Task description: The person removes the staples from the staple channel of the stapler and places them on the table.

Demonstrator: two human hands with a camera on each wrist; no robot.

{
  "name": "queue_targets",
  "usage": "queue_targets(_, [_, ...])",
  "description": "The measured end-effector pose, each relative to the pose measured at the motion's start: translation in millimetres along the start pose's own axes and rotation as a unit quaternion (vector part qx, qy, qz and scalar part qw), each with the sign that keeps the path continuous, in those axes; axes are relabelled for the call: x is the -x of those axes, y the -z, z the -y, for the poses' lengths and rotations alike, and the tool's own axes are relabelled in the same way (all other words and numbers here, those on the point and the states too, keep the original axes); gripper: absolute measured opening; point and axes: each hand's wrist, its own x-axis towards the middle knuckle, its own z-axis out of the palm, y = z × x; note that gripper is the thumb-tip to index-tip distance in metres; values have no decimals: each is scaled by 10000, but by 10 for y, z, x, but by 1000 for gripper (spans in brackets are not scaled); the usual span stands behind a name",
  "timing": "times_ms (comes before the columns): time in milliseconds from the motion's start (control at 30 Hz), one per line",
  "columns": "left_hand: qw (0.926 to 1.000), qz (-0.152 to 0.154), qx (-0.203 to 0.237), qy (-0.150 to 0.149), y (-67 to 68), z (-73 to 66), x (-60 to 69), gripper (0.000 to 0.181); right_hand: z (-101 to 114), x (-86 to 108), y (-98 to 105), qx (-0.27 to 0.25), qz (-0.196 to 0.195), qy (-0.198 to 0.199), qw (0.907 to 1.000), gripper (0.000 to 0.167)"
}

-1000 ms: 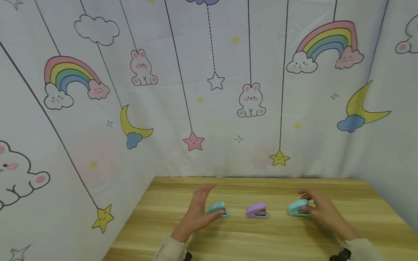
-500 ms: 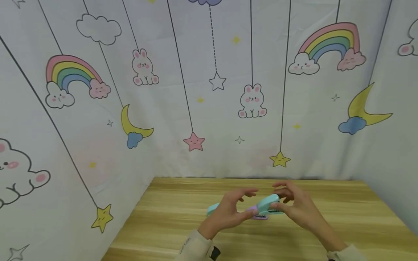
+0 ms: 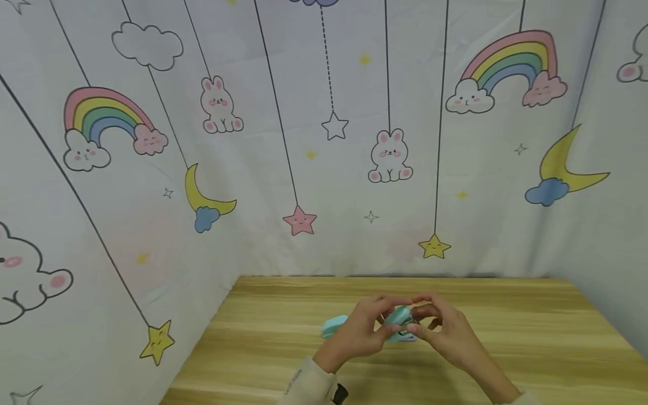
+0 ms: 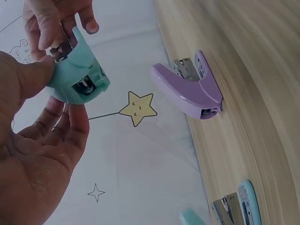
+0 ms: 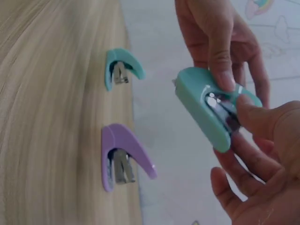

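Note:
A teal stapler (image 3: 397,320) is held up over the table between both hands. My left hand (image 3: 360,331) pinches one end with thumb and fingers, as the left wrist view shows. At the other end my right hand (image 3: 446,333) grips it, its thumb on the side by the open mouth (image 5: 222,110). Just below and behind sits a purple stapler (image 4: 187,91), mostly hidden in the head view. A second teal stapler (image 3: 334,326) rests on the table to the left, partly behind the left hand.
The wood-grain table (image 3: 531,337) runs back to a white cloth wall (image 3: 344,247) printed with rainbows, rabbits, moons and stars. Another cloth panel (image 3: 116,225) stands along the left side.
My right hand has lifted the right-hand teal stapler and carried it left over the purple one. My left hand has left the other teal stapler, moved right and taken hold too.

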Motion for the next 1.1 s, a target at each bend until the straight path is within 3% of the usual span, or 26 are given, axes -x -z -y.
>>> queue_targets(167, [9999, 61, -110, 100, 18, -1, 37, 41, -64, 4, -24, -37, 1, 594, 9982, 41])
queue_targets(300, [9996, -44, -194, 184, 18, 14, 96, 41, -69, 4, -123, -109, -186, 808, 9965, 37])
queue_targets(367, [9994, -136, -148, 265, 17, 13, 153, 40, -55, 26, -197, -160, -328, 790, 9962, 32])
queue_targets(533, [9985, -355, 180, 366, 21, -24, 294, 39, 7, 150, -330, -269, -593, 320, 9974, 21])
queue_targets(633, [9945, -681, 607, 515, 45, -68, 301, 39, 26, 247, -329, -273, -820, -22, 9963, 19])
queue_targets(733, [9848, -1167, 1093, 685, 82, -122, 256, 40, 17, 318, -290, -400, -909, -134, 9950, 22])
queue_targets(867, [9630, -1803, 1700, 1056, 97, -187, 208, 41, -4, 329, -233, -539, -907, 138, 9943, 30])
queue_targets(1000, [9239, -2587, 2383, 1507, 79, -237, 159, 40, 1, 277, -210, -412, -630, 697, 9947, 33])
queue_targets(1033, [9160, -2749, 2475, 1555, 76, -249, 146, 41, 7, 262, -209, -334, -519, 879, 9942, 34])
queue_targets(1100, [9068, -2961, 2542, 1593, 73, -268, 122, 41, 23, 229, -204, -134, -353, 1286, 9910, 34])
